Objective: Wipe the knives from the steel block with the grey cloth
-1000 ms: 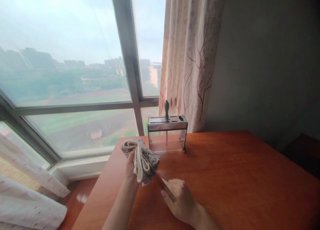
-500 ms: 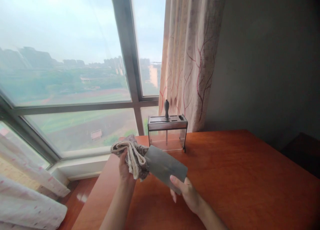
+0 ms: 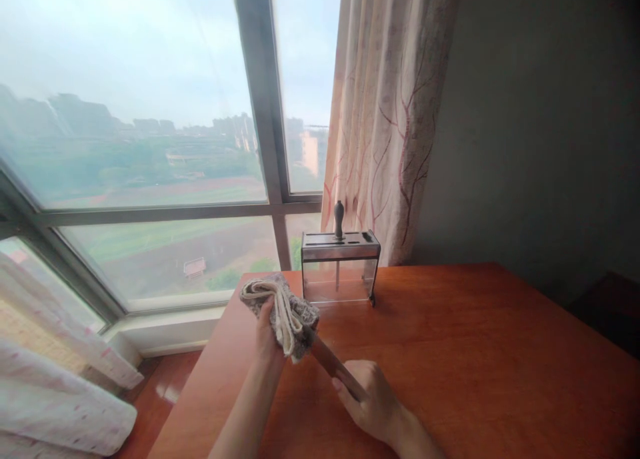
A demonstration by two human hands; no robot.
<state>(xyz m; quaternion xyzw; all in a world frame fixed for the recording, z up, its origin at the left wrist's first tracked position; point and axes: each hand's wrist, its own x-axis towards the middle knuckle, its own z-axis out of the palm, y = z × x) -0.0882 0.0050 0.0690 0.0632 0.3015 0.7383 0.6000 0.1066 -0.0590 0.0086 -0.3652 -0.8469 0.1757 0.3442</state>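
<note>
My left hand (image 3: pixel 270 336) is closed around a folded grey-brown towel (image 3: pixel 287 312) with a pale edge, held above the table. Out of the towel's right side comes a cleaver (image 3: pixel 334 364), its broad blade turned so that only a narrow, brownish strip shows. My right hand (image 3: pixel 373 399) grips the blade's far end, fingers curled over it. Whatever part lies inside the towel, including any handle, is hidden. Beyond the hands stands a clear-sided knife block (image 3: pixel 341 251) with a slotted metal top. One dark-handled tool (image 3: pixel 339 220) stands upright in it, its thin rod visible below.
The reddish-brown wooden table (image 3: pixel 465 352) spreads under and to the right of my hands. Behind it are a window (image 3: pixel 165 246) and a patterned curtain (image 3: pixel 385 112). Another curtain (image 3: pixel 60 392) hangs at lower left. A dark grey wall (image 3: pixel 525 126) rises at right.
The cleaver has turned from showing its flat grey face to nearly edge-on. My right hand has rolled over with it. The towel and left hand appear slightly farther right, as the view shifts.
</note>
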